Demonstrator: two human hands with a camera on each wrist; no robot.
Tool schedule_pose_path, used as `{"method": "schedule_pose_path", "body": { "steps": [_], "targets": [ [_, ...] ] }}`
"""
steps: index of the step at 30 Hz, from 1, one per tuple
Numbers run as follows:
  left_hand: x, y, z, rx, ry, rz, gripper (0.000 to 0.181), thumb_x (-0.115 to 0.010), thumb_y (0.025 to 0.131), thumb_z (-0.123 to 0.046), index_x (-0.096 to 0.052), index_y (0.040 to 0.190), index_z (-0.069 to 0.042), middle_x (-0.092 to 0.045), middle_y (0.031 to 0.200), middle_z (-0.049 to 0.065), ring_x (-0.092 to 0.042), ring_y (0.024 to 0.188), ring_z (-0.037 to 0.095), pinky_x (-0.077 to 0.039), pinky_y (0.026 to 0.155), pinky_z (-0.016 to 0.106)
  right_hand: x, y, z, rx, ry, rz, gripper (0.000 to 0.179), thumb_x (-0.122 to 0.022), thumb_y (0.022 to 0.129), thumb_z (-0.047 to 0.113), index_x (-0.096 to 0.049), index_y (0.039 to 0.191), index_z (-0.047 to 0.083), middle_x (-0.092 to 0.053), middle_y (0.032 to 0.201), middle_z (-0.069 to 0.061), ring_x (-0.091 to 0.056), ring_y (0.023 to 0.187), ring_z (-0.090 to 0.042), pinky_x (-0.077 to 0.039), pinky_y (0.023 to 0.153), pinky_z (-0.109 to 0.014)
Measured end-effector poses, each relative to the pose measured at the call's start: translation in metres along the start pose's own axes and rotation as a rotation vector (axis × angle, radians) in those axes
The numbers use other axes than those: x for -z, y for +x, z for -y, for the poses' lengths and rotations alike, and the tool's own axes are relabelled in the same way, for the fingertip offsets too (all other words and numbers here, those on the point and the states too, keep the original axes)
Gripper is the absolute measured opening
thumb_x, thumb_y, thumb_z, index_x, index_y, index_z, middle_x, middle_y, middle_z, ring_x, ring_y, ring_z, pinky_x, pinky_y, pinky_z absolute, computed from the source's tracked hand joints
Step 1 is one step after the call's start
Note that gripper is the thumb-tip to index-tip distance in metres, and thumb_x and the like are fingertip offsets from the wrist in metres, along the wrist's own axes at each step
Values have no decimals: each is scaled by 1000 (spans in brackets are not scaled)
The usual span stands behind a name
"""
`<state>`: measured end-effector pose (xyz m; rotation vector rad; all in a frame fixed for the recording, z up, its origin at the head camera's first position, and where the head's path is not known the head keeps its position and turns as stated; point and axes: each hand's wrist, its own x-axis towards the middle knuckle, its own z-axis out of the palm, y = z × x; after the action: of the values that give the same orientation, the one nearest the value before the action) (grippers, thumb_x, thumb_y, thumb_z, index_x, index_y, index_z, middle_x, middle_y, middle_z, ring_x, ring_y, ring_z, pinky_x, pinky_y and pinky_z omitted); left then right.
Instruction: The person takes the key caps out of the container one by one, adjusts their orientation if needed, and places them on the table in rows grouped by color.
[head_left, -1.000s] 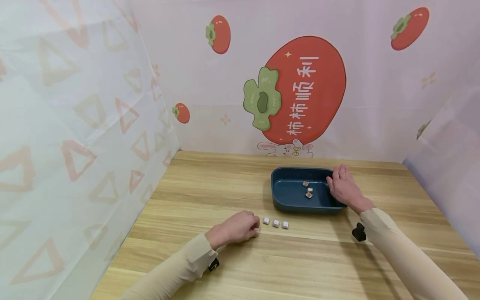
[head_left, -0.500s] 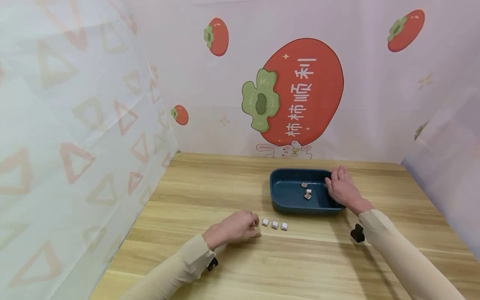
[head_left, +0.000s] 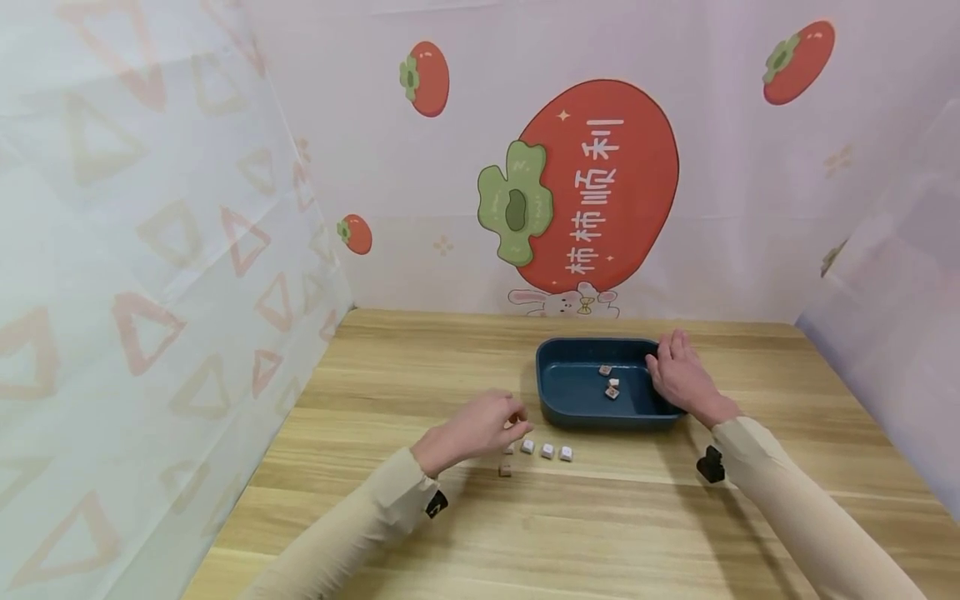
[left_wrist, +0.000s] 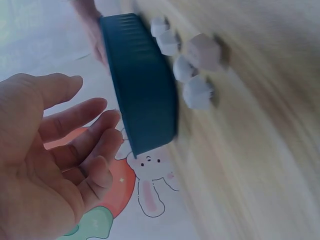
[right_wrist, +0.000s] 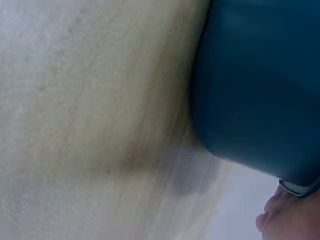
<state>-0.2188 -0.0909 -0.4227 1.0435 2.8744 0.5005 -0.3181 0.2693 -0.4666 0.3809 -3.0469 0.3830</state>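
Observation:
My left hand (head_left: 480, 425) is raised over the left end of a row of small white keycap-like blocks (head_left: 547, 452). Its fingers (left_wrist: 82, 125) are loosely bent and hold nothing in the left wrist view. One white block (head_left: 508, 449) shows just under the hand. A brownish block (head_left: 505, 471) sits in front of the row, set apart from it. At the right end of a dark blue rectangular box (head_left: 551, 412), my right hand (head_left: 684, 379) grips the rim, thumb on the inner side. Fingers (right_wrist: 272, 217) show past the box corner in the right wrist view.
Inside the box lie a few small brown-and-white pieces (head_left: 612, 392). The box stands on a wooden table (head_left: 420, 367), behind the row. A printed cloth backdrop (head_left: 420, 167) rises at the table's far edge, with another cloth (head_left: 187, 292) along the left.
My left hand has let go of the brownish block, leaving it on the table, and has lifted up and away from it. My right hand stays at the box. The head view shifts slightly.

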Motion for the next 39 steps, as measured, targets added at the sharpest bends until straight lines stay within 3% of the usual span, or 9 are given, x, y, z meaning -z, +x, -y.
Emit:
{"method": "schedule_pose_path", "body": {
  "steps": [5,17,27,39],
  "targets": [
    [1,8,-1,-2,-9,-24,20,-59,98,-31,-70,99,-14,-68,90,-4,-58,80,5,-50,74,19,-1,-1,0,4,-5,-2,63,-30,106,25,-15,143,-24,-5,150,-47,-8,141,-60,-15,114,-65],
    [-1,33,-6,46,-140,-56,16,-59,98,-27,-68,106,-16,-67,91,-7,-57,77,2,-48,69,16,-1,-3,0,3,15,3,64,-31,106,26,-15,144,-24,-5,151,-47,-8,141,-60,-15,114,-65],
    [-2,65,-7,80,-182,-56,22,-59,99,-29,-64,114,-15,-62,92,-5,-54,77,8,-45,65,17,0,0,-1,6,8,-7,63,-31,106,25,-15,144,-24,-4,151,-47,-7,142,-59,-14,115,-64],
    [-2,89,-5,97,-191,-91,27,-61,97,-26,-61,122,-14,-66,93,-3,-57,75,7,-47,66,17,-2,0,1,4,6,0,63,-31,106,25,-15,144,-23,-6,151,-46,-9,142,-59,-14,115,-65]
  ]
}}
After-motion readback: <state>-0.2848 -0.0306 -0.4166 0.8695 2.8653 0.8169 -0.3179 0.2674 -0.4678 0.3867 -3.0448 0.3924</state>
